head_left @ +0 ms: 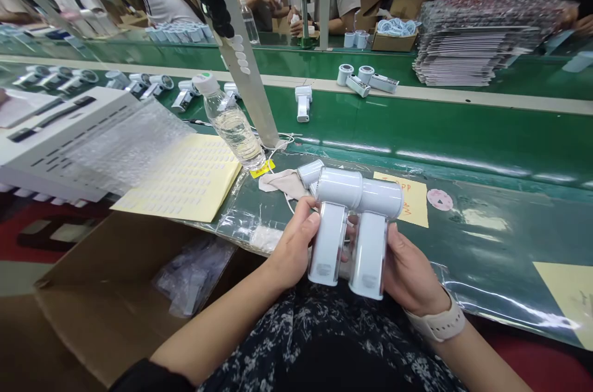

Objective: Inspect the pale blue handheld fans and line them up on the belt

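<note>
My left hand point(294, 247) is closed round a light-blue handheld fan point(332, 241), shaped like a small hair dryer with a round barrel and a straight handle. In my right hand point(412, 271) is a second, matching handheld fan point(370, 250). The two are side by side with their barrels touching, handles pointing down over my lap. My fingers are partly hidden behind the handles. Just beyond, a similar light-blue barrel point(310, 173) lies on the bench by a beige cloth point(281, 183).
A water bottle point(234, 126) stands by a slanted metal post point(252, 83). Sticker sheets point(185, 185) lie left, above an open cardboard box point(106, 293). More fans point(303, 102) rest on the green conveyor point(417, 123). Co-workers sit opposite, near stacked flat packs point(463, 52).
</note>
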### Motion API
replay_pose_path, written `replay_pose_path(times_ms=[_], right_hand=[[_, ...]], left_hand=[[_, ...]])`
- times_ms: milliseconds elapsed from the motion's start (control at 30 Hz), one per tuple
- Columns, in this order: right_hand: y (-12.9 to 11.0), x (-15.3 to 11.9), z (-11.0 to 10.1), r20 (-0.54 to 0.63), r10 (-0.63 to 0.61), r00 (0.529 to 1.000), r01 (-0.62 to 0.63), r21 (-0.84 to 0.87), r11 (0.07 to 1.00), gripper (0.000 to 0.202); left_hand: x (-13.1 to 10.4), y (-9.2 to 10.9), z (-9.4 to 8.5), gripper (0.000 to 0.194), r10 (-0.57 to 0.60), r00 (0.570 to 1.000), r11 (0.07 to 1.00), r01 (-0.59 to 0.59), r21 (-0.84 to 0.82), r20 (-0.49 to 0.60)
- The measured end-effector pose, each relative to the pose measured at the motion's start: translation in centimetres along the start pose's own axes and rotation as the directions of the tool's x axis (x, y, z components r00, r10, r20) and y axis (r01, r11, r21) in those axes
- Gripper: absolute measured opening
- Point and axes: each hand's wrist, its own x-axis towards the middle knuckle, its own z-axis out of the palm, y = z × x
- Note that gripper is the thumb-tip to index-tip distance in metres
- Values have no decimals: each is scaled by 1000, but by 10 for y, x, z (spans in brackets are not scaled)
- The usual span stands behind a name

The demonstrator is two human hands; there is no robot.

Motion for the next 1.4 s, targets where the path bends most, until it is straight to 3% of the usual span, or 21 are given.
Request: replay_pose_path(times_ms=[133,300,467,633,800,933,1100,1267,1400], right_hand=[[-6,-7,10,53,-44,998,41,47,998,35],[-14,-8,13,6,-77,997,77,57,995,28],[-14,-7,15,-13,-39,999,40,88,995,30],[-15,-9,21,-2,-52,999,51,125,991,28],[-12,-11,23,-116,-81,990,83,15,996,29],[-11,-16,18,-18,-144,989,142,-92,986,27],[-12,-18,15,27,-187,982,189,-149,971,26],[-18,-15,21,7,-127,992,127,41,991,21],[-22,-13,26,72,-70,995,63,100,993,26]], left_hand=[[-9,6,0,40,43,996,999,-42,-21,74],[-9,10,-1,41,57,993,996,-50,-72,106],[-2,9,0,51,6,996,984,11,-178,92],[-1,6,-2,52,-97,981,960,137,-244,168],[-2,2,-8,50,-146,964,928,212,-307,224],[-4,5,-8,45,-130,958,903,221,-369,256],[-6,8,-6,45,-108,941,910,224,-349,322],[-4,5,-3,44,-38,934,948,146,-282,354],[-3,2,1,51,-51,955,975,112,-194,293]])
